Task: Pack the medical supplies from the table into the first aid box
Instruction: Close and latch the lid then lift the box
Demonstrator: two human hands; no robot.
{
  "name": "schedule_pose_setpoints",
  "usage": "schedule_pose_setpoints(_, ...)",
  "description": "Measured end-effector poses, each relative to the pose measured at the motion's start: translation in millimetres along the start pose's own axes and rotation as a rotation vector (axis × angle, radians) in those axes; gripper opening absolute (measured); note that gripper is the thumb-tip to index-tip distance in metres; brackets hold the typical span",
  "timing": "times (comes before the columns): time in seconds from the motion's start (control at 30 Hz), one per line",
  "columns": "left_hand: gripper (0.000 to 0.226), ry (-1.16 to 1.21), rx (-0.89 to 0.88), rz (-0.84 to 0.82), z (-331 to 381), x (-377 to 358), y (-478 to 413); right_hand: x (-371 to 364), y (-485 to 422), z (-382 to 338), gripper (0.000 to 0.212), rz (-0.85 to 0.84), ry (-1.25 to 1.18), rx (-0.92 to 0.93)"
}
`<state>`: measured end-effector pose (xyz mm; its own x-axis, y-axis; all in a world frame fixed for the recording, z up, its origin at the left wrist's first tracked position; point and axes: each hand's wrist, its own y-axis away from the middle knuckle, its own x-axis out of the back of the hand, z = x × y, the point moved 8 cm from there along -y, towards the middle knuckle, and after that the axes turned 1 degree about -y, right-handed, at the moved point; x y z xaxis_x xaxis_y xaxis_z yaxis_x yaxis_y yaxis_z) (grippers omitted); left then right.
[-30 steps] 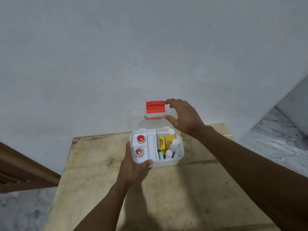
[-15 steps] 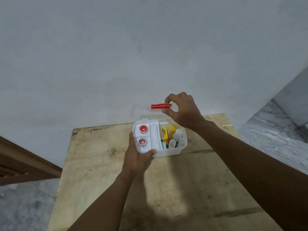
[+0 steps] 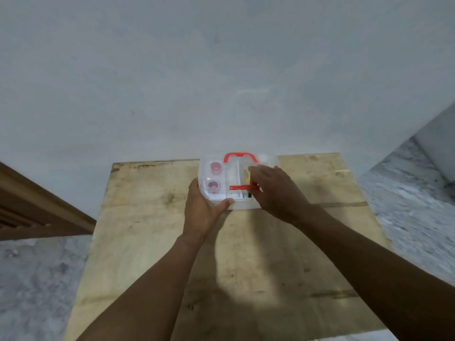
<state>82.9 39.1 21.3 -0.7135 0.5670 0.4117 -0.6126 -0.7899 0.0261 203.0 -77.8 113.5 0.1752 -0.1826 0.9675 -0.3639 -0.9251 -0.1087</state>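
Head camera: a person's two hands worked at closing a first aid box on the one wooden table (image 3: pixel 147 242), which ran beneath both forearms. The single box (image 3: pixel 243 206) sat between the hands, its one clear lid (image 3: pixel 229 169) lowered over the contents. The left hand (image 3: pixel 202 207) gripped the box's near left corner, thumb along the front wall. The right hand (image 3: pixel 273 190), apart from it on the other side, pinched the end of the one red latch (image 3: pixel 242 187) at the lid's front edge. One red handle (image 3: pixel 240 155) arched just beyond the right hand's fingertips. Two red-centred tape rolls (image 3: pixel 215 166) showed through the lid just past the left hand's fingers. One yellow packet (image 3: pixel 246 174) peeked out by the right hand; anything else beneath that hand could not be counted. Packing appeared finished, with fastening in hand. The next move likely called for pressing the latch down until it caught, the left hand bracing the box against sliding.
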Motion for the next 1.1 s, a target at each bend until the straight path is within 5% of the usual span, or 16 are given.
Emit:
schedule_pose_setpoints(0.57, 0.066, -0.017, 0.126, -0.016, -4, 8, 9, -44, 27, 10, 0.037, -0.116, -0.014, 0.061)
schedule_pose_setpoints(0.73, 0.07, -0.232, -0.117, -0.005, 29, 13, 16, -34, 24, 9, 0.016, -0.043, -0.031, 0.093)
schedule_pose_setpoints(0.97, 0.097, -0.466, -0.218, -0.069, 25, 6, 18, -42, 45, 45, 0.078, 0.228, -0.153, -0.105)
schedule_pose_setpoints(1.1, 0.106, -0.363, -0.232, 0.002, 12, 6, 14, -50, 45, 56, 0.089, 0.336, -0.147, -0.15)
